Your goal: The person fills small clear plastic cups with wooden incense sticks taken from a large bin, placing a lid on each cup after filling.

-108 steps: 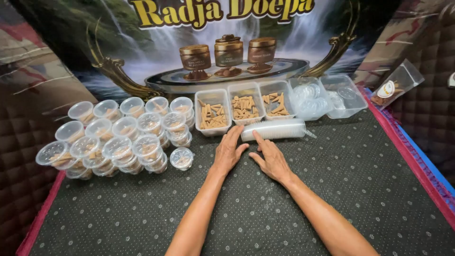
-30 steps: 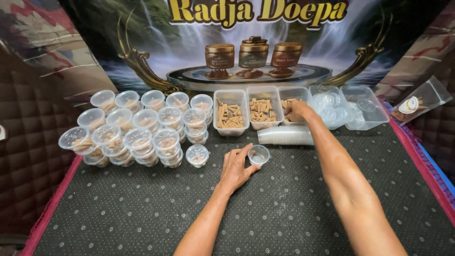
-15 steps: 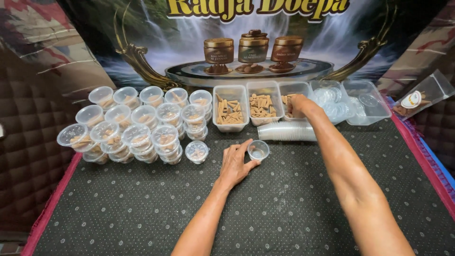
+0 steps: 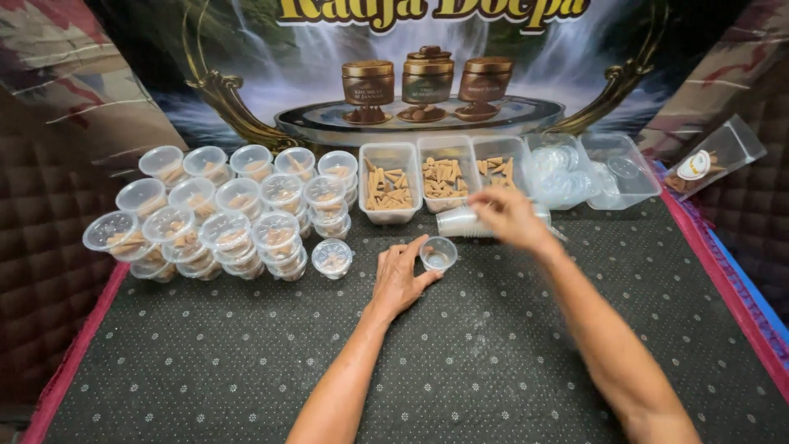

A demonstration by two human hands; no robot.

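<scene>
My left hand [image 4: 400, 278] rests on the dark mat and grips a small clear plastic cup [image 4: 438, 254] between thumb and fingers; the cup stands upright and open. My right hand [image 4: 509, 215] is blurred, hovering over a lying sleeve of stacked clear cups [image 4: 454, 222], just in front of three clear trays of brown incense cones [image 4: 446, 179]. Its fingers are drawn together, but I cannot make out anything between them.
Many lidded cups with cones stand stacked at the left [image 4: 226, 214]; one lidded cup [image 4: 332, 257] stands alone near my left hand. A bag of clear lids [image 4: 561, 174] and a clear tub [image 4: 629, 177] sit at the back right, with a clear packet [image 4: 712, 161] beyond them. A printed banner stands behind.
My right hand has pulled back from the rightmost cone tray toward the cup. My left hand still grips the small cup in about the same place.
</scene>
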